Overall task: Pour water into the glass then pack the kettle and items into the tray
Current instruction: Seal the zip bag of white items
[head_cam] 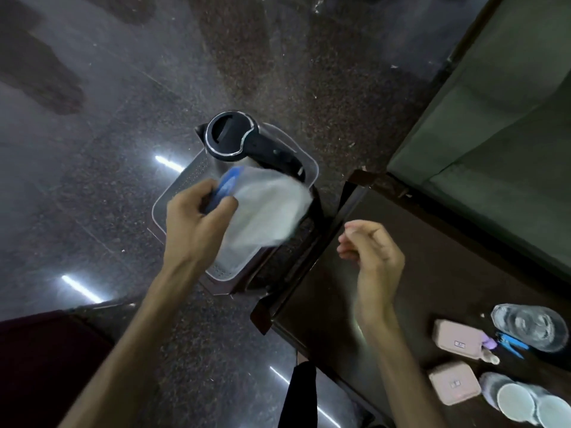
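A clear plastic tray (160,208) sits on a low stand beside the dark table (432,261). The black kettle (234,137) stands in the tray's far end, handle pointing right. My left hand (197,211) grips a translucent pouch (268,208) by its blue top, holding it over the tray; the pouch is motion-blurred. Above the table's left part, my right hand (370,251) hovers with fingers loosely curled and nothing in it. A glass with water (531,325) stands at the table's right edge.
Two pink cases (457,338) (454,386), a blue tool (509,342) and white round lids (525,400) lie on the table near the glass. A green cushioned seat (509,118) is at the right. Polished stone floor (123,149) surrounds the stand.
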`<control>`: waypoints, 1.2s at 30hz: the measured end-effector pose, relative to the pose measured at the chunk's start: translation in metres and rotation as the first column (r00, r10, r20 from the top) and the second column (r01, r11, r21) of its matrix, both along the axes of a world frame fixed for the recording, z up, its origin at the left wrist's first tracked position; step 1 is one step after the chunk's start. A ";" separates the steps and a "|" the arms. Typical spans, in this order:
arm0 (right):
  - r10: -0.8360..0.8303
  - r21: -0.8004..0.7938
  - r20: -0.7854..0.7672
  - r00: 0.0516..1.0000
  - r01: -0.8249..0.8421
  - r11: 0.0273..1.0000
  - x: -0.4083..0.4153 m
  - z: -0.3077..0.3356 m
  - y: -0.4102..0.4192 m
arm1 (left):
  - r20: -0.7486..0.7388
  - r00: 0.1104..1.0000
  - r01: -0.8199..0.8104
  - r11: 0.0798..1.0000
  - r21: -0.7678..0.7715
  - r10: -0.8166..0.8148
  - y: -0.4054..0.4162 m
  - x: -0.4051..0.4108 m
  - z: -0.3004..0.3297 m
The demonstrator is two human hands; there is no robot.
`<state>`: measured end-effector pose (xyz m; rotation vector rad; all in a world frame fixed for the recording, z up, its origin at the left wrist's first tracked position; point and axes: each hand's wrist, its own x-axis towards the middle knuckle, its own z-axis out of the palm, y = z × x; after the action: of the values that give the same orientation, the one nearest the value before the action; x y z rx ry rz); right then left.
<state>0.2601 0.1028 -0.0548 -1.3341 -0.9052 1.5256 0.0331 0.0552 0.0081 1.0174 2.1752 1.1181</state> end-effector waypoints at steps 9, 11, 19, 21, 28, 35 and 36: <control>-0.339 -0.075 0.324 0.883 0.381 0.921 0.086 0.018 -0.007 | 0.952 0.116 -0.347 0.910 -0.228 0.283 0.000 0.194 -0.015; -0.322 -0.311 0.241 0.916 0.387 0.868 0.121 0.006 -0.011 | 0.933 0.012 -0.354 0.874 -0.332 0.359 -0.007 0.244 -0.034; -0.085 -0.550 0.266 0.960 0.224 0.804 0.260 -0.048 -0.034 | 0.566 0.526 -0.394 0.771 -0.500 0.635 -0.080 0.375 -0.096; 0.011 -0.564 0.299 0.954 0.168 0.808 0.288 -0.057 -0.035 | 0.269 0.912 -0.262 0.943 -0.203 0.311 -0.097 0.384 -0.103; 0.269 -0.599 0.201 0.942 -0.099 0.795 0.338 -0.079 -0.027 | -0.171 0.761 0.599 0.779 -0.184 -0.626 -0.087 0.395 -0.140; 0.279 -0.689 0.130 0.951 -0.115 0.716 0.351 -0.104 -0.024 | -0.176 0.607 0.734 0.632 -0.248 -0.775 -0.078 0.427 -0.156; 0.273 -0.694 0.128 0.954 -0.110 0.712 0.353 -0.107 -0.025 | -0.175 0.621 0.725 0.644 -0.241 -0.764 -0.078 0.430 -0.159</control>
<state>0.6136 0.0781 -0.1621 -2.0228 -0.6367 2.0172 0.4634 -0.0229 -0.1506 1.8494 1.6421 0.4180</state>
